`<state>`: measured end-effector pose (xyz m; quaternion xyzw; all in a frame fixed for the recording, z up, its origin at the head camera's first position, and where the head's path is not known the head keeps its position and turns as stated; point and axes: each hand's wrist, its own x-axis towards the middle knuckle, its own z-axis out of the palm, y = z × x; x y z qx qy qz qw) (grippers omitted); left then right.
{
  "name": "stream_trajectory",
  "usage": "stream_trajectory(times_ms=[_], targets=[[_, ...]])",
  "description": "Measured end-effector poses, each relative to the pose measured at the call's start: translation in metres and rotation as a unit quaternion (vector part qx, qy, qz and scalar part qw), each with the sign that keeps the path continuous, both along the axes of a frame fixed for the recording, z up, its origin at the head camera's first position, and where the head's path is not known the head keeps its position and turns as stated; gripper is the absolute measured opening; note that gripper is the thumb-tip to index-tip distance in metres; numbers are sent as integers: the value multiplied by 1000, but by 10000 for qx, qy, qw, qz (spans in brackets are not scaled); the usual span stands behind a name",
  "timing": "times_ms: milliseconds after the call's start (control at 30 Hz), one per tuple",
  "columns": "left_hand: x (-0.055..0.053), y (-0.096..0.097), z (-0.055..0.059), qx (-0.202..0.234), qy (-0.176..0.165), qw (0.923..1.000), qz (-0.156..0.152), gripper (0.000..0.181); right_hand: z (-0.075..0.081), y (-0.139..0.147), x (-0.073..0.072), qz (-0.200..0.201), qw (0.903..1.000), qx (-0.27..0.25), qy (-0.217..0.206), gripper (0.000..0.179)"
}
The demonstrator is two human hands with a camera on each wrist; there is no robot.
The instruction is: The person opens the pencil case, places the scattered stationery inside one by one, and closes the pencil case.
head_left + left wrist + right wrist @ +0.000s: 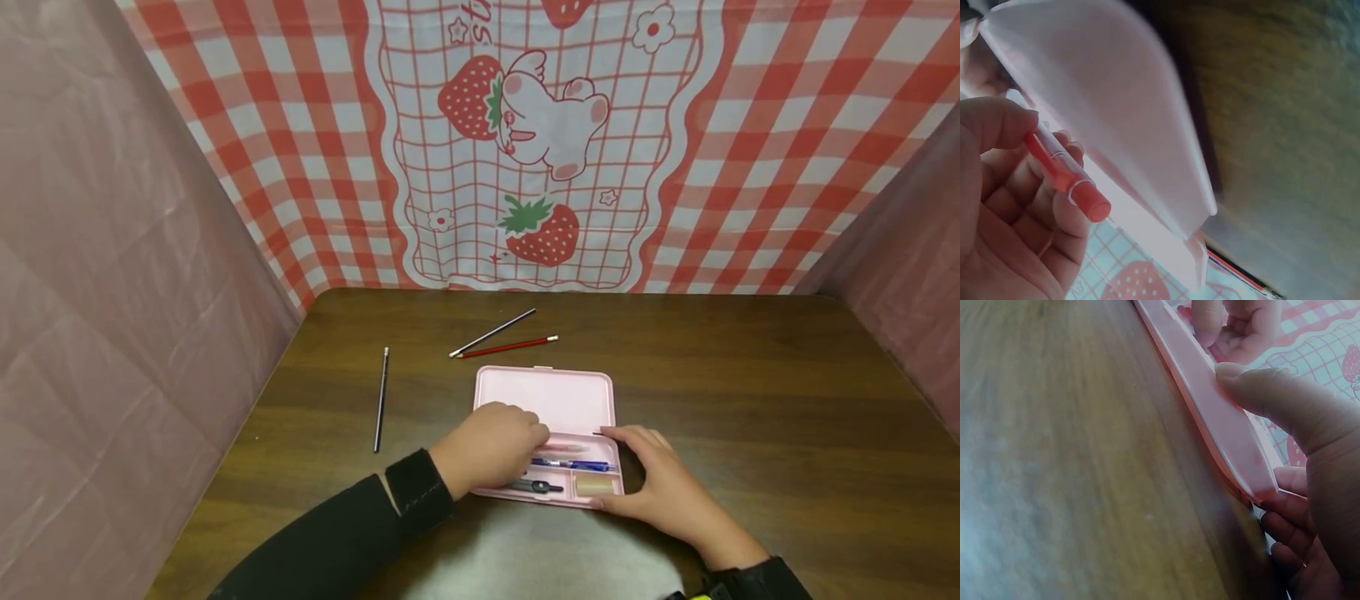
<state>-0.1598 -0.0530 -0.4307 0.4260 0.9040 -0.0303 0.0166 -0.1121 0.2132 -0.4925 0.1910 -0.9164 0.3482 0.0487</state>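
A pink pencil case [543,393] lies unfolded on the table, lid toward the back. My left hand [491,446] is over its left half and pinches a pen [1060,165] with a red end and clear barrel between thumb and fingers. At the case's right end my right hand [671,487] grips it, thumb [1254,387] on the front edge and fingers round the far side. Inside the case are a blue pen [581,465], a grey drawing compass [538,486] and a tan eraser-like block [594,486]. The left hand hides the case's left part.
Behind the case, a red pencil [510,347] and a silvery pencil [495,332] lie with ends close together. A dark pencil [382,400] lies to the left. The brown wooden table [750,400] ends at a red-checked strawberry cloth [555,133] hanging behind.
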Motion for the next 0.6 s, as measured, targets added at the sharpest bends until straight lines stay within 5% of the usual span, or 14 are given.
stream_trajectory(times_ms=[200,600], targets=[[3,6,-7,-474,265,9982,-233,16,3,-1,1,-13,9999,46,-130,92],[0,10,-9,-217,-60,9996,192,13,3,0,3,42,9999,4,146,89]])
